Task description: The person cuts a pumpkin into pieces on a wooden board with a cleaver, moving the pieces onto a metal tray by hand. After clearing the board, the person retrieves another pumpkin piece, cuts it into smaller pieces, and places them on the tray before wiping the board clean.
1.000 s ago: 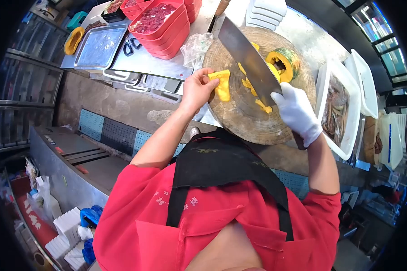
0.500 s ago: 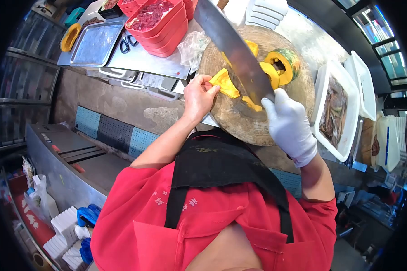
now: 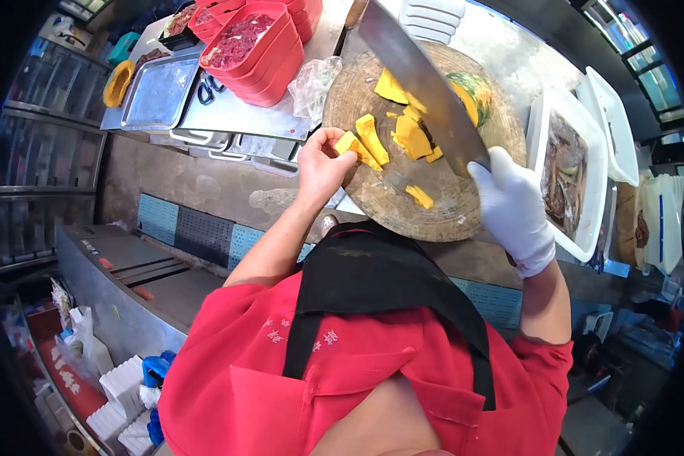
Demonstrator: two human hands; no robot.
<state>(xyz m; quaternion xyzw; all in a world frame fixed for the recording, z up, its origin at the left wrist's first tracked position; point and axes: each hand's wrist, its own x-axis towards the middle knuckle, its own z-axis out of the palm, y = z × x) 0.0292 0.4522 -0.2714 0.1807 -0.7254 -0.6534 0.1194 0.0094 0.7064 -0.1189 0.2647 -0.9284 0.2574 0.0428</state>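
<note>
My bare left hand [image 3: 319,169] pinches a pumpkin piece [image 3: 346,143] at the left edge of a round wooden chopping block [image 3: 384,201]. My right hand [image 3: 515,213], in a white glove, grips a large cleaver [image 3: 427,85] whose wide blade slants up and left over the block. Several cut yellow pumpkin pieces [image 3: 411,140] lie between the blade and my left hand. One small pumpkin strip [image 3: 419,197] is nearer to me. A larger green-skinned pumpkin chunk [image 3: 485,97] stands behind the blade, partly hidden by it.
Stacked red trays of raw meat [image 3: 243,42], scissors [image 3: 207,89] and a metal tray [image 3: 158,90] are on the counter at left. A clear plastic bag [image 3: 314,85] touches the block's side. At right stands a white tub [image 3: 536,140] of dark food. White containers [image 3: 432,21] are stacked beyond.
The cleaver and my right hand have shifted right. The pumpkin piece by my left hand is now in two, one held and one beside it. The blade now covers more of the larger chunk.
</note>
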